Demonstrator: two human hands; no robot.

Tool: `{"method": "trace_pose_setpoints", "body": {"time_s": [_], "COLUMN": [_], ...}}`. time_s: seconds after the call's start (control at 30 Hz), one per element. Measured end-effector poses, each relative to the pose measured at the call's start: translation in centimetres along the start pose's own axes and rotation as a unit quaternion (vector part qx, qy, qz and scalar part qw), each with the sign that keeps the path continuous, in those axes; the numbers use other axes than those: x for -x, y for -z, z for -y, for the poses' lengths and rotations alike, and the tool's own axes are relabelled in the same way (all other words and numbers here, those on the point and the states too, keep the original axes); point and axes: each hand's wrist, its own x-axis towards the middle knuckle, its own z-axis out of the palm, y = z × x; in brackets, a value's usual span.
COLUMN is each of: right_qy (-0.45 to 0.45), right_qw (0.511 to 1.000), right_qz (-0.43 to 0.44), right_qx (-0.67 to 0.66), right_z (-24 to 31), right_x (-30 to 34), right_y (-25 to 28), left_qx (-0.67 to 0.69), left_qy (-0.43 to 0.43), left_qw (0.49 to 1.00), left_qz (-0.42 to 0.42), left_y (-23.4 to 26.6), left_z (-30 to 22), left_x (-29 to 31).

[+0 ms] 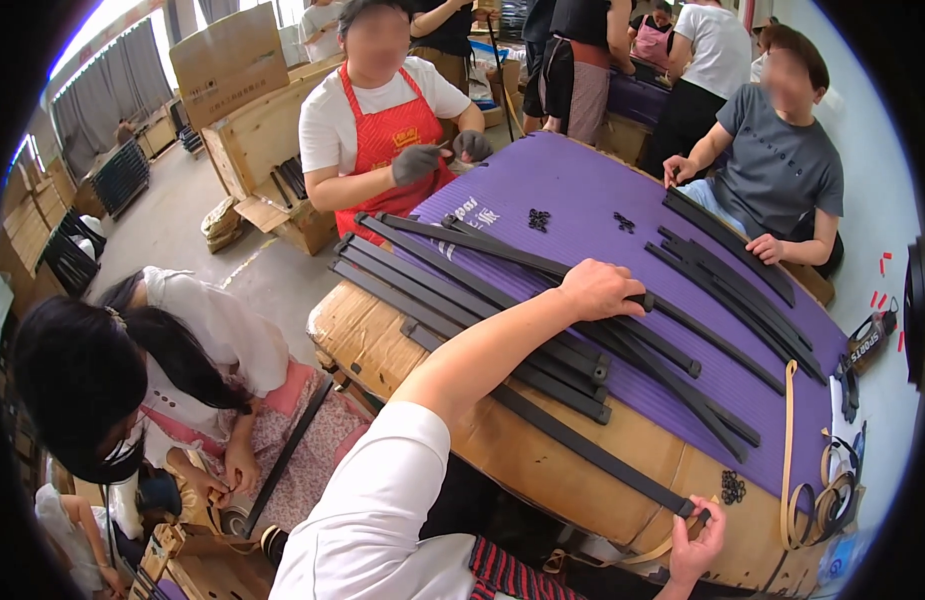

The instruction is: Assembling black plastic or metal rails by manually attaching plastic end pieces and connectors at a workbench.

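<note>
A long black bar [592,448] lies slantwise along the near edge of the table, its right end pinched in the fingers of my right hand [697,548]. My left arm reaches across the bars, and my left hand [604,290] is closed over a black bar near its dark end cap [642,299]. Beneath and beside that hand, several more black bars [462,312] lie in a loose, partly crossed bundle. A small heap of black rings [732,487] sits close to my right hand.
A ribbed purple mat [572,180] covers much of the cardboard-topped table [462,440], with more rings [539,219] on it. Bars [732,290] lie before a seated person at the right. Someone in a red apron [397,135] stands opposite. Tan strapping [788,450] lies at the right edge.
</note>
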Motion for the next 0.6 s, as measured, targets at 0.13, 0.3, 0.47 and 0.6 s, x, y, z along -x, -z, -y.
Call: {"method": "trace_pose_setpoints", "body": {"time_s": [0.13,0.3,0.47,0.6], "right_qy": [-0.014,0.005,0.002,0.014], "right_qw": [1.000,1.000,1.000,1.000], "right_qz": [-0.011,0.010,-0.002,0.005], "right_qx": [-0.003,0.006,0.008,0.021], "right_z": [0.2,-0.1,0.2,-0.1], "right_x": [0.1,-0.1,-0.2,-0.1], "right_y": [0.2,-0.1,0.2,0.1], "left_qx": [-0.018,-0.082,-0.126,-0.097], "left_qy": [-0.010,-0.089,-0.190,-0.168], "left_qw": [0.999,0.991,0.972,0.975], "left_qz": [-0.026,-0.060,-0.059,-0.108], "left_y": [0.0,0.5,1.7,1.0], "left_z": [-0.5,0.0,-0.8,-0.6], "left_x": [-0.3,0.2,-2.5,-3.1]}}
